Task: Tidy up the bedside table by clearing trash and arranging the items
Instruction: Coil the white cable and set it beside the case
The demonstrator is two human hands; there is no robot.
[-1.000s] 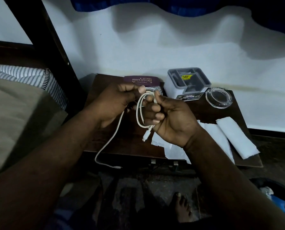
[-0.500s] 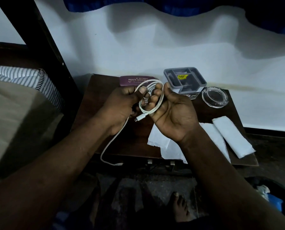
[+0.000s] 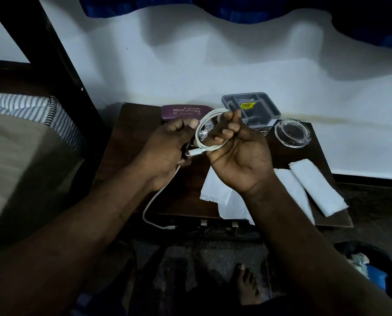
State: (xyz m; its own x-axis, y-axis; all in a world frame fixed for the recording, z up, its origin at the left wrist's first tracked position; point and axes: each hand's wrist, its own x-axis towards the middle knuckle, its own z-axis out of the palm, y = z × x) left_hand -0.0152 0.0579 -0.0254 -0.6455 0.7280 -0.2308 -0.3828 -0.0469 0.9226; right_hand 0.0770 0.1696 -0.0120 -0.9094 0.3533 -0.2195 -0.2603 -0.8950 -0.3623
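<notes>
The cable (image 3: 209, 145) looped around my fingers (image 3: 232, 127) is white, and its loose tail hangs pale against the dark brown bench (image 3: 131, 133). Behind it lies a maroon spectacle case (image 3: 181, 111) with pale lettering. The compartment organiser (image 3: 250, 108) is grey, with a yellow sticker (image 3: 247, 105) inside that carries black print. The round dish (image 3: 291, 133) is clear glass. The tissue sheets (image 3: 215, 190) and the folded tissue (image 3: 318, 187) are white. The wall (image 3: 213, 65) is white too, with blue cloth (image 3: 126, 8) above it. To my left, the bed linen (image 3: 26, 107) has thin black and white stripes, beside a plain beige cover (image 3: 19, 156).
</notes>
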